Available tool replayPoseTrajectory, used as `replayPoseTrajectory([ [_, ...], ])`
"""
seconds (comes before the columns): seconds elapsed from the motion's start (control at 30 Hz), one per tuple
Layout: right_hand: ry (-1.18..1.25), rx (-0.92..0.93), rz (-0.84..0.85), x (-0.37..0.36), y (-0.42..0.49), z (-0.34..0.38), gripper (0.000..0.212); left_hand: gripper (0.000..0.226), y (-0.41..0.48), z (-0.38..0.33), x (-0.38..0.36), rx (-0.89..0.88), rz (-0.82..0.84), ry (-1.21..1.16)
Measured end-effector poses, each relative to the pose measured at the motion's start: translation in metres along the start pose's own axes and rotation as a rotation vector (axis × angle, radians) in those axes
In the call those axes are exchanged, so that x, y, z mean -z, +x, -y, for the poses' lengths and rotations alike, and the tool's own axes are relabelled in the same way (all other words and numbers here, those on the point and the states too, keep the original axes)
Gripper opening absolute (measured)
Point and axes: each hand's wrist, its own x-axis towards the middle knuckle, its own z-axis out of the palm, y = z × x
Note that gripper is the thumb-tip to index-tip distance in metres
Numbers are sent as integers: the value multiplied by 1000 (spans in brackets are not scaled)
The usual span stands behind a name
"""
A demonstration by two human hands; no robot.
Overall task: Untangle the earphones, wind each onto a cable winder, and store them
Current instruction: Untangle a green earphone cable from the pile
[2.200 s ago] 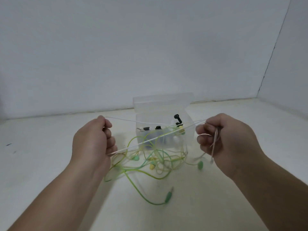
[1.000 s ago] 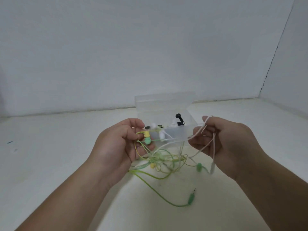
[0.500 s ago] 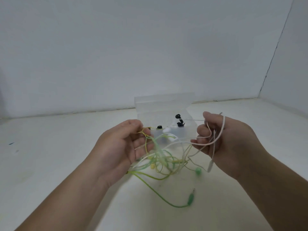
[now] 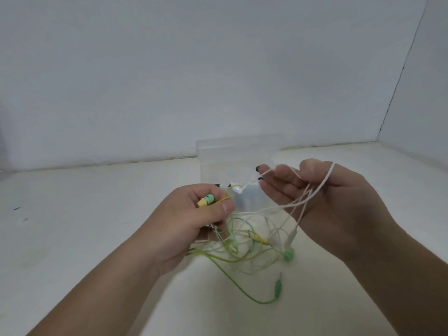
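My left hand (image 4: 194, 221) pinches a yellow-and-green earbud (image 4: 206, 200) between thumb and fingers, its thin yellow cable running off to the right. My right hand (image 4: 322, 202) is held palm up with fingers straight, and loops of the white earphone cable (image 4: 315, 194) hang over its thumb and across the palm. A white earbud (image 4: 237, 188) dangles between the two hands. Below them lies a tangle of green and yellow cables (image 4: 244, 248), with a green earbud (image 4: 288, 254) and a green jack plug (image 4: 277, 288) on the white table.
A clear plastic box (image 4: 238, 154) with its lid up stands just behind my hands; small black parts (image 4: 259, 169) show at its right side. The white table (image 4: 84, 214) meets a white wall behind and another wall on the right.
My left hand has drawn the yellow-and-green earbud out of the tangle and now pinches it. My right hand has uncurled to an open palm with the white cable draped over it.
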Motion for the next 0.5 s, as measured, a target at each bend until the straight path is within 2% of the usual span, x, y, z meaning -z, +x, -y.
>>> replayPoseTrajectory([
  [0.07,-36,-13,-105,2,3,1,23,19,0,-3,2,17,18,-168],
  [0.13,-206,-41,-202,5,4,-1,33,19,0,-6,1,34,2,-256],
  [0.27,-474,-111,-116,4,0,-10,52,11,0,-7,-5,9,-86,-273],
  [0.4,-542,-157,-98,2,-2,-12,32,28,0,-5,-4,-65,-201,-165],
  [0.5,-550,-99,-126,4,0,-9,33,31,4,-3,-2,-50,-343,-109],
])
